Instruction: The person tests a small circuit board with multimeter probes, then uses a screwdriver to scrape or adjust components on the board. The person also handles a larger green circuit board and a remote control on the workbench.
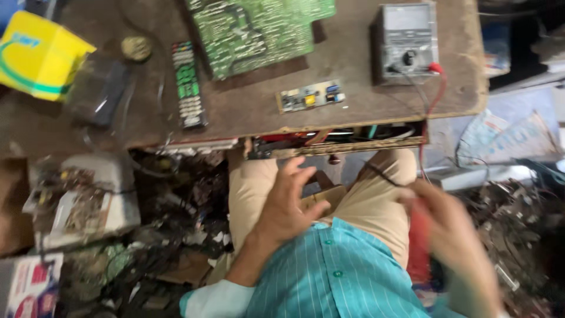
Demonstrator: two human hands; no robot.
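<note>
My left hand (289, 203) hovers over my lap below the table edge, fingers spread, holding nothing. My right hand (456, 235) is blurred at the lower right, closed around a red probe (419, 241) whose red and black leads (432, 100) run up to a grey multimeter (406, 42) on the brown table (359, 106). On the table lie a large green circuit board (259, 29), a small beige circuit board (311, 96) and a dark remote control (188, 82).
A yellow box (38, 56) sits at the table's far left beside a dark plastic case (100, 88). A drawer (347, 141) under the table is open. Heaps of electronic scrap and wires (165, 235) cover the floor on both sides.
</note>
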